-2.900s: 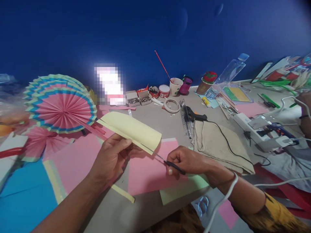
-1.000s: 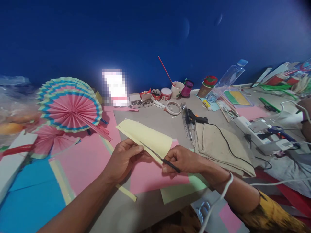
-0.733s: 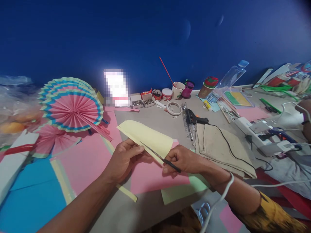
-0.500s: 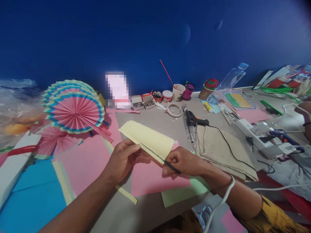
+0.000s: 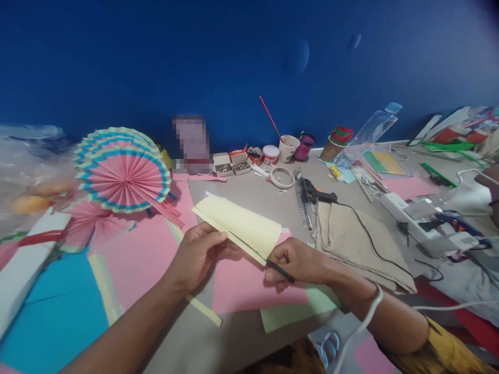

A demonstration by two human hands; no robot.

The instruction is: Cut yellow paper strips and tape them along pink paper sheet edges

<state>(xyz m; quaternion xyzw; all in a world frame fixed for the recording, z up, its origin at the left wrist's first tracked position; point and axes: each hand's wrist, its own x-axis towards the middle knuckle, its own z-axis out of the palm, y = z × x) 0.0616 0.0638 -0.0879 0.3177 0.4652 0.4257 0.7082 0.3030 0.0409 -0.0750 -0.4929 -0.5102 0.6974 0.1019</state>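
My left hand [image 5: 198,254] pinches the near edge of a pale yellow sheet of paper [image 5: 241,223], thumb on top. The sheet is bent over and held above the table. In my closed right hand [image 5: 294,262] is a pair of scissors with a black handle [image 5: 281,271]; the thin blade lies along the sheet's near edge. My fingers hide part of the handle. Beneath the hands lie a pink sheet [image 5: 253,296] and a green sheet [image 5: 288,317]. A narrow yellow strip [image 5: 206,310] rests on the table by my left wrist.
Pleated paper fans [image 5: 127,179] and blue paper [image 5: 58,301] are on the left. Tacks in boxes [image 5: 241,166], a paper cup [image 5: 289,149] and a tape roll [image 5: 282,177] stand behind. A glue gun [image 5: 322,196], folded cloth [image 5: 358,241] and power strip [image 5: 403,210] lie right.
The whole view has shifted slightly. My hands, the yellow sheet and the scissors keep nearly the same positions, and the blurred upright screen at the back has turned darker.
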